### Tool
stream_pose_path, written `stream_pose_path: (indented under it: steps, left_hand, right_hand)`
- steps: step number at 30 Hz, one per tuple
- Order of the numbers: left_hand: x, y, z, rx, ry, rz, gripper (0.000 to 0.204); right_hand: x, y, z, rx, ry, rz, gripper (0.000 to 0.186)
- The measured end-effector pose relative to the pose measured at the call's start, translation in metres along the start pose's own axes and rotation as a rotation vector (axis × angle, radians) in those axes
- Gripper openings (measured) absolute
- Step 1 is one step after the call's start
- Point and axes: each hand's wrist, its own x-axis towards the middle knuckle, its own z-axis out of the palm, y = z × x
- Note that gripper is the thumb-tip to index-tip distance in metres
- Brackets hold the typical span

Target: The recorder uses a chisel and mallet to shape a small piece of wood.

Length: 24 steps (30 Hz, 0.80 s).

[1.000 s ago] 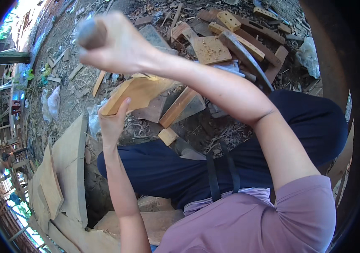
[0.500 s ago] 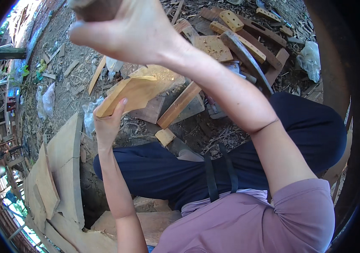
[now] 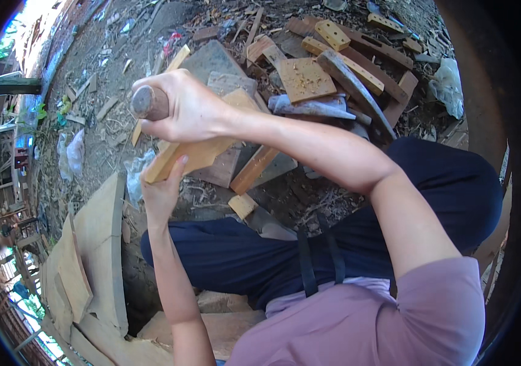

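Observation:
My left hand [image 3: 161, 198] is closed around the near end of a pale, rough-cut piece of wood [image 3: 196, 157], tilted above the ground. Just beyond it, my right hand [image 3: 196, 113] is wrapped round the thick, round wooden handle [image 3: 149, 102] of a tool. The handle's butt end faces up toward me. The rest of the tool is hidden behind my hand, so its kind does not show. My right forearm and hand cover part of the pale wood and what lies under it.
Several wooden blocks lie in a heap at the far right, with a chip-strewn square block [image 3: 307, 79] and a long curved grey piece [image 3: 358, 91]. A small offcut [image 3: 243, 206] lies near my legs. Large pale slabs [image 3: 99, 244] lean at left. Plastic bags [image 3: 446, 88] litter the dirt.
My right hand has come down with the tool, from high and close to the camera to just above the wood. My left hand still grips the wood, having shifted slightly.

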Motion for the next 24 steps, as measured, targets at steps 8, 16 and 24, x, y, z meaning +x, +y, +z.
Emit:
stream_pose_path:
  steps: [8, 16, 24]
  left_hand:
    - [-0.005, -0.009, -0.011, -0.042, -0.03, -0.067, 0.02]
    - [-0.005, -0.001, -0.012, -0.059, -0.034, -0.095, 0.018]
    - [-0.004, -0.001, -0.004, -0.085, -0.016, -0.091, 0.019]
  right_hand:
    - [0.035, -0.044, -0.008, 0.162, 0.104, -0.052, 0.03]
    - [0.051, -0.071, -0.011, 0.254, 0.252, -0.244, 0.029]
    - [0.025, -0.036, -0.003, 0.203, 0.049, -0.032, 0.011]
